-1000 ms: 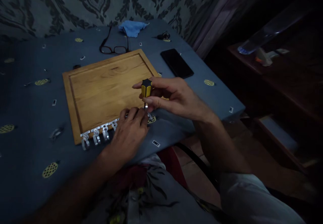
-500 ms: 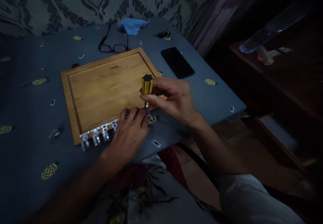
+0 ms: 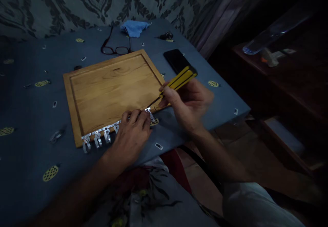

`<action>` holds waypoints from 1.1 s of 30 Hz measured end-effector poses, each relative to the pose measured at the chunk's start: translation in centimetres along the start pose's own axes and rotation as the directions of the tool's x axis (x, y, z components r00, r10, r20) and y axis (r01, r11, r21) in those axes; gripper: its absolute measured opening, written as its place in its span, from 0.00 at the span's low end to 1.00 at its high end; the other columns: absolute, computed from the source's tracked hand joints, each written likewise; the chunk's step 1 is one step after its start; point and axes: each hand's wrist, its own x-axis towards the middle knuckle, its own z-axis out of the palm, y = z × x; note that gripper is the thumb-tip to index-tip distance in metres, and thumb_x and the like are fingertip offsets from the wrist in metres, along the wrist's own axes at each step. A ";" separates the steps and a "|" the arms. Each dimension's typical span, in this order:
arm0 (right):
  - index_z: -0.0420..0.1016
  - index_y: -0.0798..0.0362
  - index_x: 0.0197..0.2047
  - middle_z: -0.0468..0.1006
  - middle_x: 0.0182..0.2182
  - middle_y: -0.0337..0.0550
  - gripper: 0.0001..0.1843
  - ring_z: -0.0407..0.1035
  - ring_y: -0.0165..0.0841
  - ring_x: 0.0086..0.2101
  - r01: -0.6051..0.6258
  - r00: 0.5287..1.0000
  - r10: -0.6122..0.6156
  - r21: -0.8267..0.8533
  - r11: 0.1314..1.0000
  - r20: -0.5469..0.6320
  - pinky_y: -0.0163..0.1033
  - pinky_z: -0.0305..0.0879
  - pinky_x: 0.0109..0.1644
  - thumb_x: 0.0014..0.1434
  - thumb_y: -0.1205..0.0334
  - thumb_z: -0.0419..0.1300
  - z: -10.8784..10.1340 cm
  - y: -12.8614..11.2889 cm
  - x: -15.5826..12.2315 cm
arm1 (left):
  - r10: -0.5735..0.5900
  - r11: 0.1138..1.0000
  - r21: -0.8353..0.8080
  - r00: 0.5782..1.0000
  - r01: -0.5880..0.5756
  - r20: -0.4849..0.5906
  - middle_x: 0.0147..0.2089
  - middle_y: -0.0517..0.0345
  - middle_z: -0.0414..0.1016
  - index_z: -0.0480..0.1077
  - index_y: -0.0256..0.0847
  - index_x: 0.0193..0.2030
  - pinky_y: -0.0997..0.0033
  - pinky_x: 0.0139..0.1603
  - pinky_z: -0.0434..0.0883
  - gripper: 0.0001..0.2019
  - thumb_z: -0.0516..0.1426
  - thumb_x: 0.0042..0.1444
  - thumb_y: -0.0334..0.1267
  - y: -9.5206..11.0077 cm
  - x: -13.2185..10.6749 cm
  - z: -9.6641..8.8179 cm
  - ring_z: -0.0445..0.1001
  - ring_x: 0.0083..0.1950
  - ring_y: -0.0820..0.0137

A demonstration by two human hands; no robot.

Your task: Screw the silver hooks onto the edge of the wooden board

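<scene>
A wooden board [image 3: 110,90] lies on the blue-clothed table. Along its near edge runs a metal hook rail [image 3: 102,135] with several silver hooks. My left hand [image 3: 132,135] rests closed on the rail's right part, fingers pressing it against the board edge. My right hand [image 3: 188,100] grips a yellow-and-black screwdriver [image 3: 179,78], tilted with the handle up to the right and its tip pointing down towards the rail's right end near my left fingers. The right hand is slightly blurred by motion.
A black phone [image 3: 176,61] lies right of the board. Glasses [image 3: 115,47], a blue cloth [image 3: 134,27] and a small dark object [image 3: 165,36] sit at the far side. The table's edge runs right of my hand; a dark wooden shelf [image 3: 282,66] stands beyond.
The screwdriver stood upright on the rail's right end; now my right hand has swung its handle out to the right and lifted away, leaving it slanted. My left hand has stayed put.
</scene>
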 end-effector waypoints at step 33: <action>0.77 0.47 0.37 0.76 0.28 0.38 0.08 0.75 0.36 0.30 0.145 0.980 -0.107 -0.232 0.962 0.169 0.44 0.76 0.39 0.68 0.55 0.66 -1.6 0.6 -0.5 | -0.182 0.946 -0.280 0.982 0.162 -0.046 0.53 0.48 0.83 0.75 0.36 0.58 0.49 0.54 0.73 0.13 0.56 0.72 0.37 -2.3 -0.2 -2.8 0.77 0.55 0.53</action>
